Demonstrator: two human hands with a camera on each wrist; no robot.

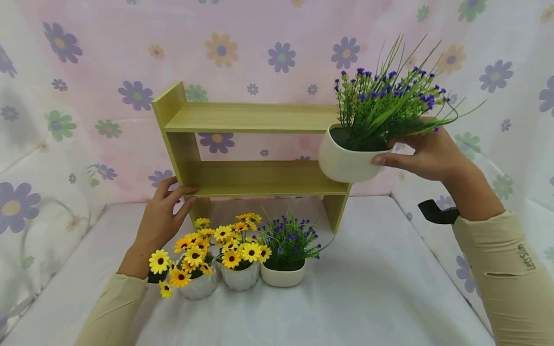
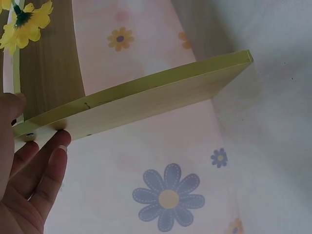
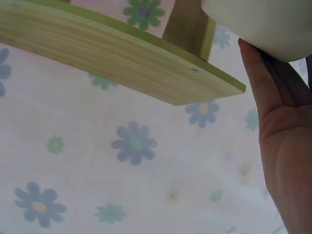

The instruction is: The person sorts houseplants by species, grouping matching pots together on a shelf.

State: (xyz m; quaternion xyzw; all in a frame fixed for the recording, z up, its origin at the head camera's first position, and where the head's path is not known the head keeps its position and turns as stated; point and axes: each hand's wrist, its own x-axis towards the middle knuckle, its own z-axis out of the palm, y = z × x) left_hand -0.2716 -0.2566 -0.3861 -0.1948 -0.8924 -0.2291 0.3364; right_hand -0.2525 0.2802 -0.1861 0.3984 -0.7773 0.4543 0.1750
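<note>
A two-tier wooden shelf [image 1: 242, 144] stands on the white table [image 1: 368, 288] against a flowered backdrop. My right hand [image 1: 421, 154] grips a white pot of purple flowers [image 1: 346, 158] in the air at the shelf's right end, about level with the top board. In the right wrist view the pot [image 3: 263, 24] rests against my palm [image 3: 282, 122], above a shelf board [image 3: 122, 58]. My left hand [image 1: 166, 211] rests with straight fingers on the left end of the lower board. The left wrist view shows those fingers [image 2: 48, 170] touching the board's edge [image 2: 136, 102].
Three white pots stand in a row in front of the shelf: two with yellow sunflowers [image 1: 195, 269] [image 1: 240, 264] and one with purple flowers [image 1: 285, 259]. Flowered cloth walls rise on the left, back and right. A black strap [image 1: 437, 211] sits at my right wrist.
</note>
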